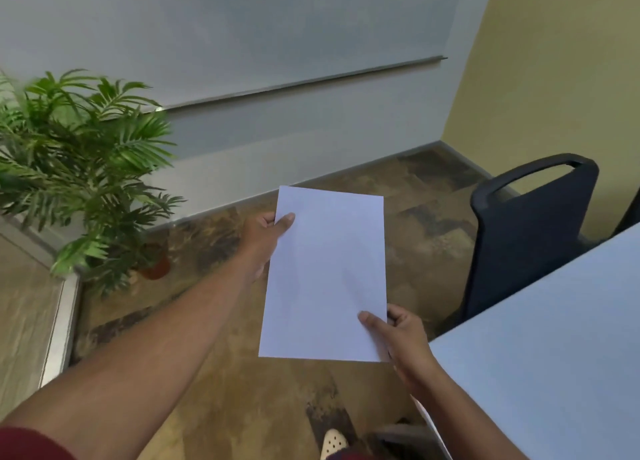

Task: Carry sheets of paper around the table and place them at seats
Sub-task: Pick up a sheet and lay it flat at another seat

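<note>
I hold the sheets of paper in mid-frame above the floor, my left hand on their upper left edge, my right hand at their lower right corner. The plant stands at the left, against the wall. At the right, the table fills the lower corner, the chair just behind it. My shoe shows at the bottom edge.

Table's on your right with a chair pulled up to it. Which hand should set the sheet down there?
The right hand, probably. It grips the paper at its near right corner, right beside the table edge. The left hand holds the far left edge, away from the table and the chair.
</note>
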Demonstrator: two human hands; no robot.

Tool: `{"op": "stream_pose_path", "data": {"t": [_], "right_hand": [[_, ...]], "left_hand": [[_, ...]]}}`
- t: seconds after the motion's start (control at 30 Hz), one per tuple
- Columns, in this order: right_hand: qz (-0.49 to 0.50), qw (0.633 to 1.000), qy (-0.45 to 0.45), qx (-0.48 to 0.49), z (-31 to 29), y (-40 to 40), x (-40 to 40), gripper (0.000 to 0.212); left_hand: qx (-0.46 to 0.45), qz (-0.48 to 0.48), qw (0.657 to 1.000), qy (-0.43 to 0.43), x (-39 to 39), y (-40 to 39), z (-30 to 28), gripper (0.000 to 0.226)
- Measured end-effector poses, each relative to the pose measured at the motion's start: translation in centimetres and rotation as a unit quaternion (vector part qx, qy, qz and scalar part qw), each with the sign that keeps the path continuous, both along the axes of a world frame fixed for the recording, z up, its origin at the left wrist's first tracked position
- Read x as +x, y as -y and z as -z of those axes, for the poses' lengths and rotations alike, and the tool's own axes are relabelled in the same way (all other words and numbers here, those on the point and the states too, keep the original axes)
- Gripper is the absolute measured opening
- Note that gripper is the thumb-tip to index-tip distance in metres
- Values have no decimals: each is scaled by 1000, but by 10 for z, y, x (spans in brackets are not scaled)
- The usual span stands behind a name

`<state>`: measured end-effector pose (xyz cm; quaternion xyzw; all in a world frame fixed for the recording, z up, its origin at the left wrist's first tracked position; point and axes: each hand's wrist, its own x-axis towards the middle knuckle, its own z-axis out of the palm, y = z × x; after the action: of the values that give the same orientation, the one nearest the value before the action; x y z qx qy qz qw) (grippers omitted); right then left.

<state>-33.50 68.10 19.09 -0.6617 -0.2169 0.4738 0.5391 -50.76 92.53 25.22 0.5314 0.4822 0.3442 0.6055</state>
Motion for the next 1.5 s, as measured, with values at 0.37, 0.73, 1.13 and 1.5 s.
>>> {"op": "stream_pose_path", "data": {"t": [0.37,0.73,1.13,1.5], "right_hand": [[57,998,-34,23,-23,-159,92,19],[229,973,-27,3,-3,-311,161,23],[433,901,6,17,-25,-392,293,19],[524,851,-34,30,-21,-430,496,14]], "left_hand": [[22,53,998,12,104,-171,-9,15],[-2,201,979,-19,259,-366,19,17],[16,393,920,9,516,-451,8,25],[41,472,881,5,788,-460,-7,9]]}}
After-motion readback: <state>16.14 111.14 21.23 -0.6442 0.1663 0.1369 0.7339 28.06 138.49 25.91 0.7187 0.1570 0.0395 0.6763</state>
